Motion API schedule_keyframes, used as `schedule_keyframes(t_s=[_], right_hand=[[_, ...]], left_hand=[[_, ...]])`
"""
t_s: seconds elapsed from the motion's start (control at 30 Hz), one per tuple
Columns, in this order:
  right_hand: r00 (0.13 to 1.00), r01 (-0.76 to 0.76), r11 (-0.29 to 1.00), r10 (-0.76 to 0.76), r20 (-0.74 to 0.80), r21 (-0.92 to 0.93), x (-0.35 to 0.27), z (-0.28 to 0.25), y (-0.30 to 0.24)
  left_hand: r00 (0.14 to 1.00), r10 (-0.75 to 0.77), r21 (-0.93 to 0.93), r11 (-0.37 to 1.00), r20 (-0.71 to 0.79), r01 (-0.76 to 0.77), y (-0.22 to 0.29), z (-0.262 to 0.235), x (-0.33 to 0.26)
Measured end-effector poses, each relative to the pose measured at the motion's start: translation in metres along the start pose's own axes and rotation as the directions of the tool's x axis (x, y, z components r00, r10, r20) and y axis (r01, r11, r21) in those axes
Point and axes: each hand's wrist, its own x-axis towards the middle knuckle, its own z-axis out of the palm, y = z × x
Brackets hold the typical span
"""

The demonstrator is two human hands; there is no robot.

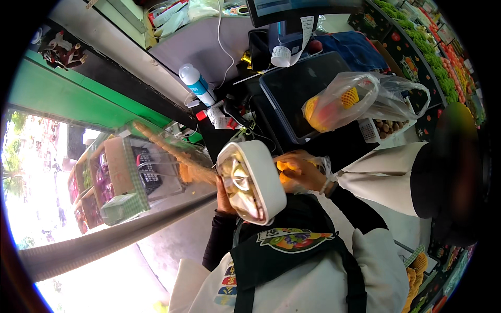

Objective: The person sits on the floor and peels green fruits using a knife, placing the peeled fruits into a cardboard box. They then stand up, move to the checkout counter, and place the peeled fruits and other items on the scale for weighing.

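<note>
My left hand (223, 198) grips the side of a white oblong tub (269, 182), held tilted in front of my chest. Pale yellow and whitish pieces (240, 180) show inside the tub, with a shine as of clear film over them. Close by on the right, my right hand (310, 176) has its fingers curled round an orange-yellow thing (286, 168) whose kind I cannot make out. Clear plastic (327, 166) shows by my right wrist.
A clear carrier bag (360, 96) with yellow and reddish fruit rests on a dark flat scale or screen (297, 83). Beside it stands a white basket of small brown items (389, 128). A spray can (197, 83), cables and a receipt printer (284, 39) line the counter. Another person's light trousers (386, 172) are at right.
</note>
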Motion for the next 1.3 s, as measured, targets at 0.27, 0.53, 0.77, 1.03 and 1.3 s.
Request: schedule_keyframes(t_s=[0.27, 0.53, 0.77, 1.03, 1.3], right_hand=[[0.99, 0.014, 0.782, 0.078, -0.121, 0.624, -0.003, -0.021, -0.107], [0.893, 0.032, 0.46, 0.386, -0.233, 0.887, -0.038, -0.034, -0.061], [0.845, 0.134, 0.965, 0.007, -0.535, 0.224, -0.04, -0.018, -0.029], [0.918, -0.347, 0.924, 0.369, -0.143, 0.159, -0.003, 0.018, -0.042], [0.808, -0.01, 0.915, 0.245, -0.536, 0.404, 0.037, 0.091, 0.047]], left_hand=[[0.997, -0.052, 0.181, 0.983, 0.06, 0.041, 0.001, 0.038, 0.015], [0.996, -0.078, 0.282, 0.957, 0.046, 0.061, 0.015, 0.053, 0.009], [0.994, -0.098, 0.364, 0.928, 0.041, 0.076, 0.016, 0.059, 0.004], [0.949, -0.237, 0.55, 0.831, 0.209, 0.087, -0.005, 0.07, 0.01], [0.89, -0.444, 0.477, 0.806, 0.098, 0.35, -0.02, 0.092, -0.013]])
